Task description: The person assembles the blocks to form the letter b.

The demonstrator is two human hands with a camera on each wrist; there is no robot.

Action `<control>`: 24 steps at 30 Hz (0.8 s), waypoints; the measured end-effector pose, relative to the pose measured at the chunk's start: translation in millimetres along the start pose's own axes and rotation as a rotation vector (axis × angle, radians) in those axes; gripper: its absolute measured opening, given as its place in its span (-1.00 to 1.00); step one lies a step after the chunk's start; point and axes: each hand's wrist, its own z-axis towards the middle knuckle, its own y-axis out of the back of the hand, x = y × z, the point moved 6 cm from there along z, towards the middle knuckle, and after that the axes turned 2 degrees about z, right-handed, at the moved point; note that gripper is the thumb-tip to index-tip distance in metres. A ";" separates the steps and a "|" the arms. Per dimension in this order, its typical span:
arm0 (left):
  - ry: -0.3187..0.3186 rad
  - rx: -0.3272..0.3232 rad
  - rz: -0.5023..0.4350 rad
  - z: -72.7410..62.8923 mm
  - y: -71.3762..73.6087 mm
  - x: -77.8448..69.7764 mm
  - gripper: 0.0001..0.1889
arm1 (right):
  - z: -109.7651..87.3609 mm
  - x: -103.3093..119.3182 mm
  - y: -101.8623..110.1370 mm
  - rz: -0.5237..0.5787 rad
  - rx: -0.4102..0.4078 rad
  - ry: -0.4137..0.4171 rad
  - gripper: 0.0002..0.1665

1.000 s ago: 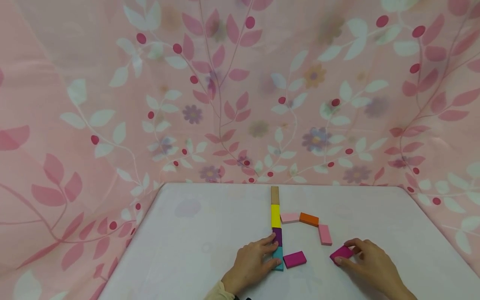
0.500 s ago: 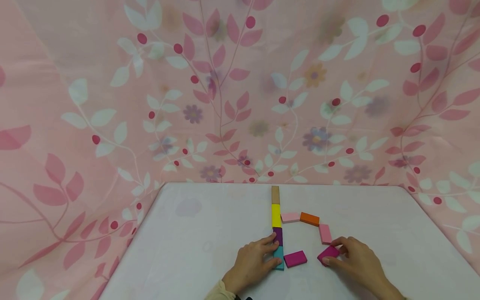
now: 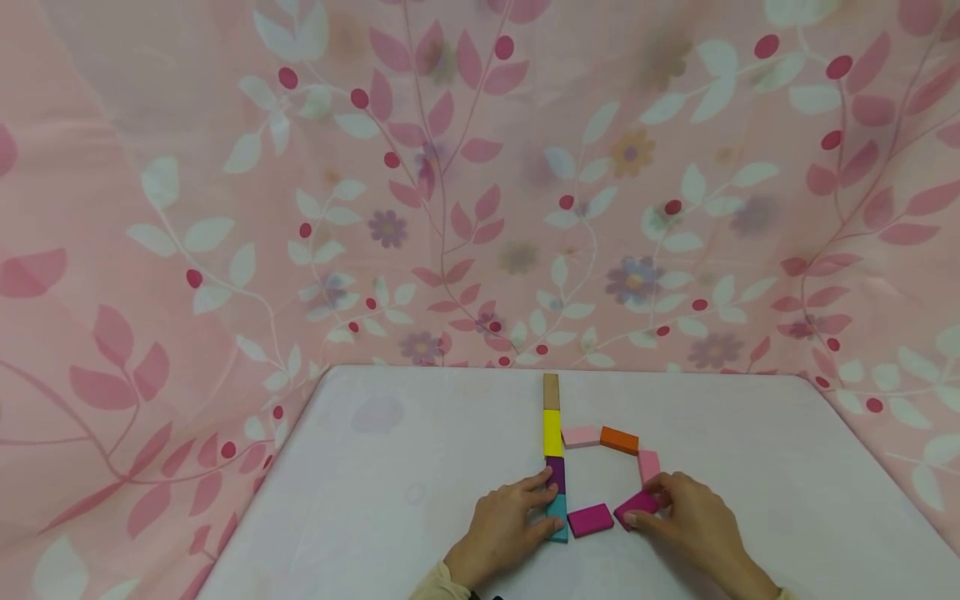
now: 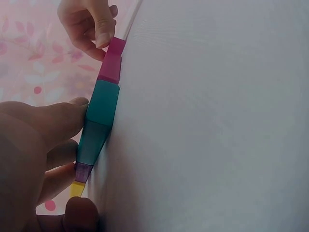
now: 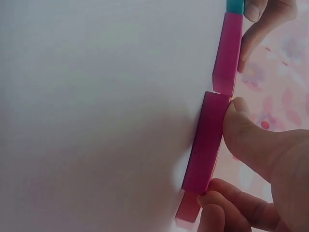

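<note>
My right hand (image 3: pixel 693 521) pinches a magenta wooden block (image 3: pixel 634 508) between thumb and fingers, low over the white tabletop. Its left end is close beside a second magenta block (image 3: pixel 591 520); a small gap between them shows in the right wrist view. Above the held block lies a pink block (image 3: pixel 648 467), partly hidden by my fingers. My left hand (image 3: pixel 510 521) rests with its fingertips on the purple block (image 3: pixel 556 472) and its thumb on the teal block (image 3: pixel 557 507), at the lower end of a straight column.
Up the column come a yellow block (image 3: pixel 552 432) and a natural wood block (image 3: pixel 551 392). A light pink block (image 3: pixel 581 436) and an orange block (image 3: pixel 619 440) curve rightward from the yellow one. Pink floral cloth (image 3: pixel 480 208) hangs behind the white table (image 3: pixel 420 417).
My right hand has slid leftward with the magenta block, from apart at the right to beside the second magenta block. The left hand has stayed in place.
</note>
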 end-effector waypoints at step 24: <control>0.013 0.006 0.005 -0.2 0.2 -1.3 -0.48 | 0.4 25.9 -1.0 0.061 -0.042 0.266 -0.30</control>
